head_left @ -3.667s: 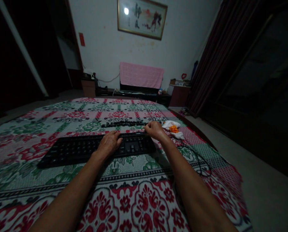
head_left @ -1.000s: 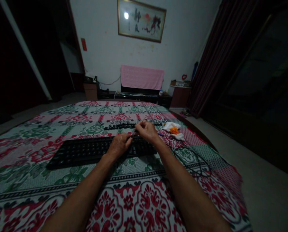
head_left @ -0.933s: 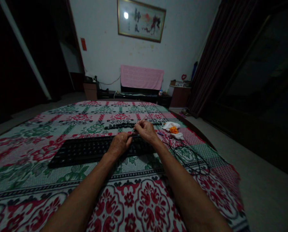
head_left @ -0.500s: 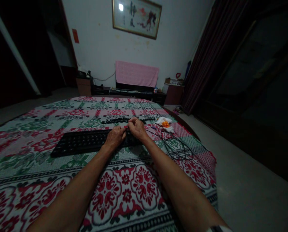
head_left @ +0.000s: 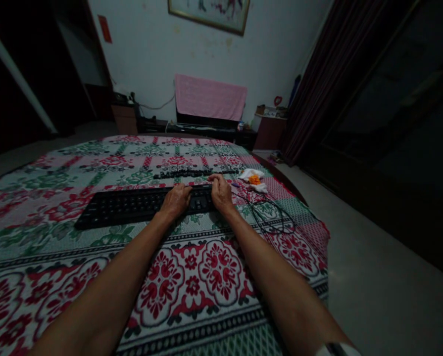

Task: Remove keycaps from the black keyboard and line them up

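Observation:
A black keyboard (head_left: 123,205) lies on the patterned cloth, slightly slanted. My left hand (head_left: 176,199) rests across it right of centre, fingers curled at its far edge. My right hand (head_left: 221,193) is closed around the keyboard's right end, its fingertips partly hidden from me. Between my hands the right-hand section of the board shows, with dark keys and some gaps that are hard to make out. Just beyond the far edge is a line of small loose black pieces (head_left: 186,173), which look like keycaps.
To the right are a white and orange crumpled cloth or tissue (head_left: 254,179) and a looped black cable (head_left: 271,215). The floral cloth (head_left: 191,291) covers the round-edged table. Against the wall, a pink towel (head_left: 210,98) hangs over a screen on a low cabinet.
My right hand has moved away from my left, to the keyboard's right end, uncovering the section between them. The view has tilted slightly downward.

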The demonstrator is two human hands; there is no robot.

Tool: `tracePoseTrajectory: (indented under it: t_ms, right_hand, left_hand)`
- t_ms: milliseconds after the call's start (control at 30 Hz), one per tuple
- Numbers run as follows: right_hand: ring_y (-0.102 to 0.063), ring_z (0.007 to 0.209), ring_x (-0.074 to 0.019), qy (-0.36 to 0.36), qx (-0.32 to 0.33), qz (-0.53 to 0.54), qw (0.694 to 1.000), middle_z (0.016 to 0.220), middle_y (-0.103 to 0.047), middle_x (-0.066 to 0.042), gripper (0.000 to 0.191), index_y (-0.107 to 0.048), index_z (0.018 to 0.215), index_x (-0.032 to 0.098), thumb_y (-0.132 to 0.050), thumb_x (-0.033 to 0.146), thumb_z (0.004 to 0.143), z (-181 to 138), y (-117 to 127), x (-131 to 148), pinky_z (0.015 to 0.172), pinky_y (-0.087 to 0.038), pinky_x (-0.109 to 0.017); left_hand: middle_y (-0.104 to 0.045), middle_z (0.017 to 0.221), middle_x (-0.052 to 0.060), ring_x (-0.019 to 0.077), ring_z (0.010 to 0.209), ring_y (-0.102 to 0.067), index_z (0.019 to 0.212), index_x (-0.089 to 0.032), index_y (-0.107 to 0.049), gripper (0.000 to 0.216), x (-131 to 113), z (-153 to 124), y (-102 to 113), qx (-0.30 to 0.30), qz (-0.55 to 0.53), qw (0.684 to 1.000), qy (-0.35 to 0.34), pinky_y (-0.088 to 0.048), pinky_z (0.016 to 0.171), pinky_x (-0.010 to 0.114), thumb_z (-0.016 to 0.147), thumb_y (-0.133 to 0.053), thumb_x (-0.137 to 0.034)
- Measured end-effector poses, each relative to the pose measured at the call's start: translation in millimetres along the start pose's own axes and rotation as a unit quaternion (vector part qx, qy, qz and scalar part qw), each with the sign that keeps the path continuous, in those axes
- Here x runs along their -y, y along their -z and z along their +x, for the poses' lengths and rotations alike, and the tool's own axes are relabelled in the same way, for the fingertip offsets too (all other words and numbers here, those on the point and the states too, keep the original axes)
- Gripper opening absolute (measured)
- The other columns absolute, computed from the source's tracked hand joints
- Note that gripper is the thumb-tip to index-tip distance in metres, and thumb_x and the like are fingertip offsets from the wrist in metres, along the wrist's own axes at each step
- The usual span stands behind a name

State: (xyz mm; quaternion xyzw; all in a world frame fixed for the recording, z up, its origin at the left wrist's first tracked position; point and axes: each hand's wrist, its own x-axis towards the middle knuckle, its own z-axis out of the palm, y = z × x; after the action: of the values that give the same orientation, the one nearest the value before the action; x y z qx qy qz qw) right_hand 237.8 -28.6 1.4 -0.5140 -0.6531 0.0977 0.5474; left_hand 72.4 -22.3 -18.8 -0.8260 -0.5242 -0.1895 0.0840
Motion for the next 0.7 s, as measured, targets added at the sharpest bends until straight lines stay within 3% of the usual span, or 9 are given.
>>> tracePoseTrajectory:
  t_ms: [333, 467, 700]
  right_hand:
    - [-0.049, 0.094, -0.0178, 0.177, 0.116, -0.055, 0.976, 0.093, -0.057, -0.007, 0.022, -0.058, 0.097, 0.016, -0.048, 0.013, 0.078, -6.6, -19.9, -12.0, 0.086, -0.040, -0.030]
    - [-0.047, 0.095, -0.0186, 0.192, 0.146, -0.072, 0.968, 0.092, -0.055, -0.006, 0.018, -0.060, 0.094, 0.018, -0.053, 0.015, 0.078, -10.6, -18.9, -13.6, 0.086, -0.039, -0.032]
    - [-0.048, 0.089, -0.0178, 0.200, 0.144, -0.104, 0.964, 0.086, -0.056, -0.005, 0.014, -0.063, 0.090, 0.020, -0.053, 0.019, 0.081, -12.5, -19.3, -12.2, 0.082, -0.040, -0.031]
  left_hand:
    - [-0.064, 0.092, 0.007, 0.0175, 0.084, -0.060, 0.098, -0.015, -0.059, 0.023, 7.6, 1.7, -6.7, -0.070, -0.118, 0.991, -0.002, -0.046, 0.078, 0.027, 0.079, -0.046, -0.014]
    - [-0.066, 0.094, 0.006, 0.0173, 0.085, -0.062, 0.098, -0.015, -0.059, 0.023, 6.0, 2.8, -7.1, -0.076, -0.144, 0.987, 0.005, -0.047, 0.079, 0.027, 0.078, -0.047, -0.014]
    - [-0.068, 0.090, 0.004, 0.0164, 0.081, -0.063, 0.094, -0.018, -0.060, 0.023, 0.6, 2.7, -2.5, -0.074, -0.176, 0.982, -0.004, -0.048, 0.077, 0.026, 0.075, -0.047, -0.013]
